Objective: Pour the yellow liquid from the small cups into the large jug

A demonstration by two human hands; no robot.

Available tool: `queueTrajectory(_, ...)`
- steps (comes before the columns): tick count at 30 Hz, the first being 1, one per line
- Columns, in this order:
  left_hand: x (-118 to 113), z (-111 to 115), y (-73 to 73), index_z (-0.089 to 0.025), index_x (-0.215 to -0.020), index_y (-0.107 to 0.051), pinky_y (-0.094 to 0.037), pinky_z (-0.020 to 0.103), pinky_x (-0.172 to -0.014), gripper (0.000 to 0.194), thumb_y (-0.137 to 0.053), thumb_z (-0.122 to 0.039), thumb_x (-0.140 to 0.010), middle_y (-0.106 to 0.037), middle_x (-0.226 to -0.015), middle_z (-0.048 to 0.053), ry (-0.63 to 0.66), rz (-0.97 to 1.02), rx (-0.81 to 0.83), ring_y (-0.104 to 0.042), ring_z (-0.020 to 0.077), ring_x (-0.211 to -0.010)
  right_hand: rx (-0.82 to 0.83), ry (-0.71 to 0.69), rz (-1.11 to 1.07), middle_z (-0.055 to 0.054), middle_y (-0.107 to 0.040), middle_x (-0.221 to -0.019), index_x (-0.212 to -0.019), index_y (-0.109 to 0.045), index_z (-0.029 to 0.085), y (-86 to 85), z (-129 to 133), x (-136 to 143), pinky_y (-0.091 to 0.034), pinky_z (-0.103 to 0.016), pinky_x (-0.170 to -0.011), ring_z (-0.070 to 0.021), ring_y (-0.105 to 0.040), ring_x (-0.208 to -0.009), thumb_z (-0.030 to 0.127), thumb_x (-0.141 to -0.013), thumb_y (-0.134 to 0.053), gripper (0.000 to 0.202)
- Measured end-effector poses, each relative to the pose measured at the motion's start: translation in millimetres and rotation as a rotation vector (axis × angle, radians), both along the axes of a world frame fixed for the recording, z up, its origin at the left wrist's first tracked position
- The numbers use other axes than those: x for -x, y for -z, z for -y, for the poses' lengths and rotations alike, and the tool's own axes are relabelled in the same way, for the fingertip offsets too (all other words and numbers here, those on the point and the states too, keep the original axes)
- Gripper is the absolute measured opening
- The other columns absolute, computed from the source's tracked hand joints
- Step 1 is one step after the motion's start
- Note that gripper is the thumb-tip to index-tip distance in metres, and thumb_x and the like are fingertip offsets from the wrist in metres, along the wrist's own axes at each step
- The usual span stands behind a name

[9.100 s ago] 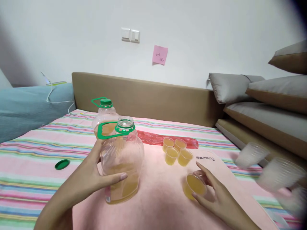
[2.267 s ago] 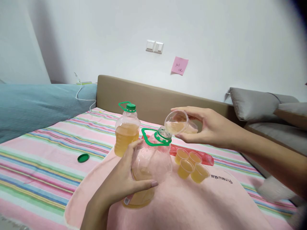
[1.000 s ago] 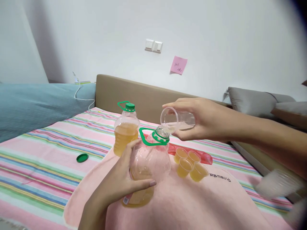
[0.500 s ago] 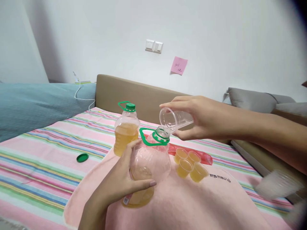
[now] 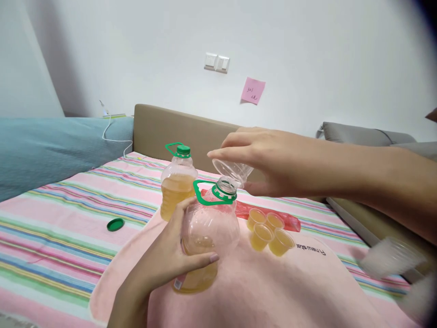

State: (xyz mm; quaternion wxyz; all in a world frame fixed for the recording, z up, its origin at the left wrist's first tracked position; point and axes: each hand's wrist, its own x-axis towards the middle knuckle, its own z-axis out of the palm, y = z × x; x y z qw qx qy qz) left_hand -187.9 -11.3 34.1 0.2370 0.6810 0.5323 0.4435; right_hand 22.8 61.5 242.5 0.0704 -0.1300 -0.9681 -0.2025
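Observation:
My left hand (image 5: 174,255) is wrapped round the side of a clear plastic bottle (image 5: 218,223) with a green carry ring and no cap, partly filled with yellow liquid. Over its mouth, my right hand (image 5: 252,155) grips a clear plastic cup (image 5: 232,169), tipped steeply with its rim to the left. No liquid can be made out in the cup. Several small cups of yellow liquid (image 5: 262,234) stand grouped right of the bottle. Behind and to the left stands a second bottle (image 5: 177,193), capped in green and holding yellow liquid.
A loose green cap (image 5: 115,224) lies on the striped sheet (image 5: 61,232) at left. The bottles stand on a pink mat (image 5: 259,291). Behind the small cups lies a red plastic wrapper (image 5: 287,222). Blurred stacked clear cups (image 5: 392,257) are at right.
My right hand has moved a little left and up, tipping the cup further over the bottle's mouth. My left hand keeps its hold; the view has shifted slightly.

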Motion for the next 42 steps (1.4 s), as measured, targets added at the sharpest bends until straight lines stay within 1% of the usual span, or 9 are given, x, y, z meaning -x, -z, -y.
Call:
queueTrajectory(7,3.3,0.2,3.2,-0.034,-0.151,-0.027,-0.045,0.061,-0.116,0.1,-0.088,-0.053,-0.074,-0.044,-0.158,0.012,-0.02,-0.027,-0.005,-0.048,0.0405,-0.145,-0.122,-0.168,0.044,-0.007,-0.069,-0.126,-0.132,-0.066,0.024,0.9,0.4,2.5,-0.054,-0.045,-0.101,-0.0246,-0.064,-0.115,0.01,-0.093,-0.062,0.042)
queueTrajectory(14,3.8,0.8,4.1,-0.034,-0.153,-0.025,-0.042,0.061,-0.12,0.103,-0.087,-0.055,-0.074,-0.042,-0.161,0.012,-0.009,-0.029,-0.018,-0.043,0.0402,-0.15,-0.17,-0.28,0.059,-0.002,-0.068,-0.126,-0.133,-0.063,0.028,3.6,2.7,2.4,-0.037,-0.059,-0.124,-0.0225,-0.061,-0.126,0.008,-0.099,-0.052,0.041)
queueTrajectory(18,4.7,0.0,5.2,-0.036,-0.155,-0.023,-0.039,0.06,-0.122,0.106,-0.088,-0.055,-0.073,-0.038,-0.164,0.01,-0.007,-0.03,-0.027,-0.038,0.0383,-0.153,-0.2,-0.294,0.066,0.001,-0.069,-0.126,-0.133,-0.063,0.028,6.1,5.9,3.7,-0.032,-0.057,-0.128,-0.0186,-0.062,-0.126,0.005,-0.101,-0.046,0.043)
queueTrajectory(23,6.1,-0.2,5.9,-0.037,-0.154,-0.023,-0.04,0.06,-0.122,0.107,-0.088,-0.058,-0.072,-0.037,-0.165,0.01,-0.005,-0.03,-0.022,-0.034,0.0379,-0.155,-0.248,-0.296,0.068,0.002,-0.07,-0.121,-0.13,-0.064,0.027,8.3,9.9,4.1,-0.031,-0.053,-0.13,-0.0146,-0.065,-0.122,0.002,-0.104,-0.037,0.045)
queueTrajectory(28,7.0,0.5,5.1,-0.037,-0.154,-0.024,-0.039,0.061,-0.122,0.107,-0.089,-0.058,-0.072,-0.039,-0.165,0.009,-0.007,-0.032,-0.027,-0.037,0.0378,-0.154,-0.248,-0.294,0.045,0.002,-0.071,-0.119,-0.13,-0.065,0.026,9.5,8.6,2.5,-0.032,-0.053,-0.13,-0.0152,-0.065,-0.124,0.004,-0.105,-0.036,0.044)
queueTrajectory(32,6.1,0.1,5.7,-0.037,-0.154,-0.025,-0.039,0.06,-0.123,0.104,-0.088,-0.056,-0.074,-0.039,-0.164,0.009,0.002,-0.017,-0.035,-0.039,0.0378,-0.153,-0.202,-0.306,-0.002,0.003,-0.071,-0.121,-0.128,-0.066,0.028,12.9,5.6,1.4,-0.028,-0.053,-0.131,-0.0156,-0.062,-0.129,0.004,-0.104,-0.039,0.043)
queueTrajectory(37,6.0,0.2,6.2,-0.035,-0.154,-0.026,-0.038,0.06,-0.123,0.103,-0.088,-0.055,-0.074,-0.041,-0.163,0.009,-0.005,-0.015,-0.038,-0.041,0.0376,-0.151,-0.142,-0.214,-0.122,-0.001,-0.069,-0.129,-0.134,-0.063,0.027,21.4,-3.0,-2.8,-0.026,-0.06,-0.129,-0.0233,-0.057,-0.135,0.009,-0.098,-0.055,0.041)
queueTrajectory(39,7.6,2.0,5.3,-0.035,-0.154,-0.026,-0.039,0.06,-0.122,0.104,-0.088,-0.055,-0.074,-0.041,-0.163,0.01,-0.015,-0.026,-0.017,-0.041,0.0377,-0.151,-0.063,-0.128,-0.195,-0.004,-0.069,-0.13,-0.137,-0.061,0.026,23.7,-7.6,-5.8,-0.032,-0.062,-0.125,-0.0273,-0.061,-0.13,0.015,-0.093,-0.065,0.046)
queueTrajectory(42,9.4,5.2,3.8,-0.035,-0.155,-0.024,-0.041,0.062,-0.12,0.106,-0.088,-0.057,-0.073,-0.042,-0.162,0.011,-0.024,-0.044,0.018,-0.042,0.0385,-0.15,0.146,0.024,-0.3,-0.008,-0.069,-0.133,-0.14,-0.06,0.024,26.2,-14.5,-10.8,-0.048,-0.055,-0.112,-0.0306,-0.065,-0.124,0.023,-0.083,-0.077,0.06)
